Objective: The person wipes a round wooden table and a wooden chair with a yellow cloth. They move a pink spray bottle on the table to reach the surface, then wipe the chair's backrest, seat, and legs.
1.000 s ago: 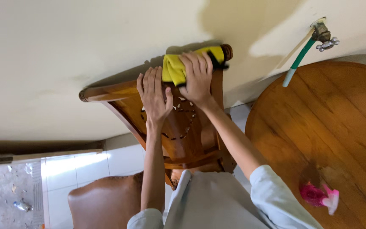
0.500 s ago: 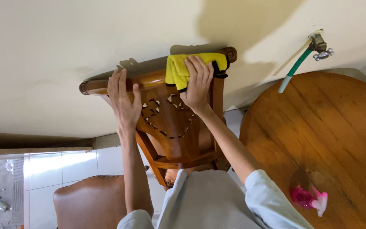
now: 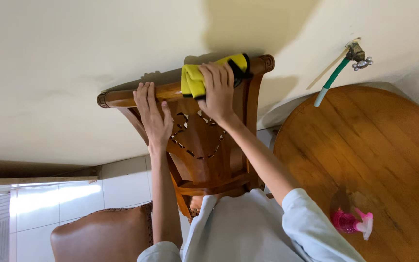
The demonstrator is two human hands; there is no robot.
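Head view, looking down along both forearms to a carved wooden chair (image 3: 204, 145) set against a cream wall (image 3: 49, 73). Right hand (image 3: 217, 92) pressed flat over a folded yellow cloth with dark edging (image 3: 192, 77), fingers spread across it, pinning it to the right half of the top rail (image 3: 122, 97). Left hand (image 3: 153, 116) open, palm on the backrest, fingertips reaching the rail; grips nothing, only steadies. Cloth located on the rail between the two hands, nearer the carved right corner (image 3: 266, 62).

To the right, a round wooden table (image 3: 389, 145) with a pink spray bottle (image 3: 352, 223) lying on its side near the front edge. Brass wall tap with green hose stub (image 3: 333, 75) above the table. Brown leather seat (image 3: 103, 237) at lower left, white floor tiles (image 3: 64, 199) beyond.

Risks, as judged: chair likely to rock or scrape the wall under downward pressure on the rail, the left hand bracing only lightly. Cloth liable to slide off the rounded rail if the flat palm lifts. Right elbow passes near the table edge; bottle on its side could roll and drop.
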